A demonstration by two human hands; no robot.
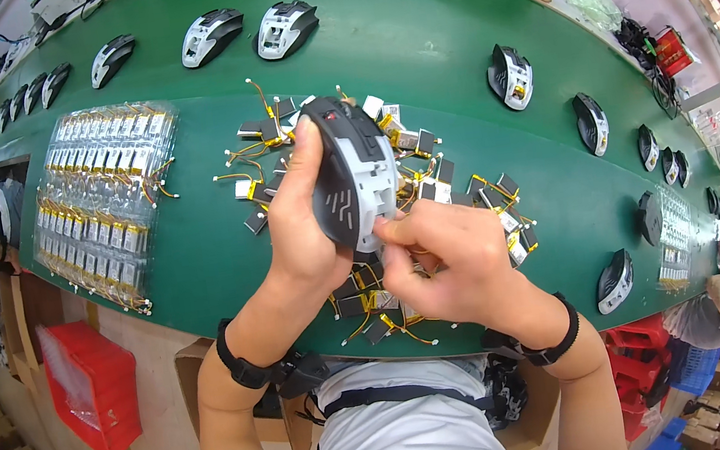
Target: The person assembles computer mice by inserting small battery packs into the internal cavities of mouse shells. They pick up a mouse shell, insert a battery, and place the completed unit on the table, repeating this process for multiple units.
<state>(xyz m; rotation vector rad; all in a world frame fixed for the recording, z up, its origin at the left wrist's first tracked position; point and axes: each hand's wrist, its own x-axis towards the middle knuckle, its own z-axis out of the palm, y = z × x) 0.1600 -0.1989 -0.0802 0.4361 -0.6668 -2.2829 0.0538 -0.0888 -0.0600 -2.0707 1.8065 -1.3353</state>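
Observation:
My left hand [298,226] grips a black and grey computer mouse [379,174], tilted up on its side above the green bench. Its thumb lies along the black side. Against the lower end of the mouse's grey shell, my right hand [458,257] is closed in a pinch, fingertips touching the edge of an opening there. Whatever those fingers hold is hidden. Beneath and around both hands lie loose small battery packs [355,305] with thin wires and white plugs, spread in a heap.
Clear plastic trays of battery packs [105,192] lie at left. More mice [212,38] stand along the green bench [212,154], at the back and right [509,77]. Below the front edge is a red crate [93,387]. Other people sit at far left and right [708,314].

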